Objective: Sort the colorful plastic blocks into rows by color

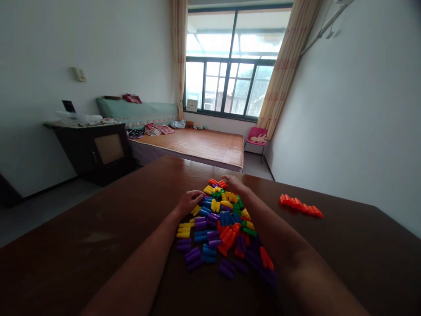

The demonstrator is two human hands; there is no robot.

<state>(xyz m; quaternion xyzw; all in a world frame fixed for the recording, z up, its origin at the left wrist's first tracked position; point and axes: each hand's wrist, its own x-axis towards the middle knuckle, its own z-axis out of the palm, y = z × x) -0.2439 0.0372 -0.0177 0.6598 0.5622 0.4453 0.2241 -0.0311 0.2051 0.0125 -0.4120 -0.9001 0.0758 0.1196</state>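
A heap of plastic building pieces [215,205] in yellow, blue, purple, green and orange lies on the dark brown table between my forearms. My left hand [190,202] rests at the heap's left edge, its fingers stretched loosely toward a purple piece [206,199]; I see nothing held in it. At the far end, my right hand [233,181] reaches over the heap with fingers extended beside orange pieces [222,184]. Whether its fingertips touch them is hard to see. My right forearm hides part of the heap's right side.
A joined row of orange pieces [301,206] lies apart on the right of the table [348,237]. Beyond the table's far edge stand a bed [204,142], a dark cabinet [82,145] and a pink chair [256,133], below a large window [230,83].
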